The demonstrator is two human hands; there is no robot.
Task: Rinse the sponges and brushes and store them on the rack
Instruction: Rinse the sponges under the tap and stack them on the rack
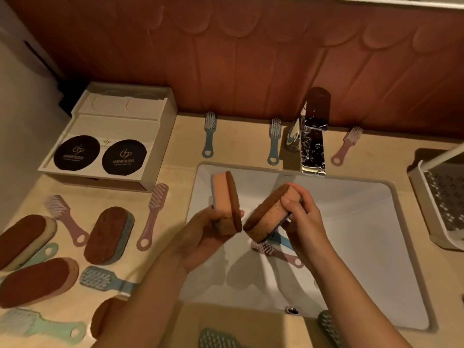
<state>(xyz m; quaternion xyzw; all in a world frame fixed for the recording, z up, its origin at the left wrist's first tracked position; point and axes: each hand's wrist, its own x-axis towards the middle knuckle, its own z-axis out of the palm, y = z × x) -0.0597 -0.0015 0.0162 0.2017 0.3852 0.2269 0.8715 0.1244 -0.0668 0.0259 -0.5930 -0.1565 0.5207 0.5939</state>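
Left hand (208, 229): grips first sponge (224, 197) by its lower end, long axis upright
Right hand (301, 217): grips second sponge (266, 217), long axis tilted toward upper right
Place: both over sink (364, 222), centre of frame, hands apart, sponge corners almost meeting
Tap (313, 146): just above, nearer right hand
Rack (418, 189): right edge of frame, right hand's side
Waiting: sponges (108, 234) and brushes (153, 214) on tabletop (238, 146), lower left

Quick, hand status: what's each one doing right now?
Left hand: closed, gripping the upright sponge.
Right hand: closed, gripping the tilted sponge.
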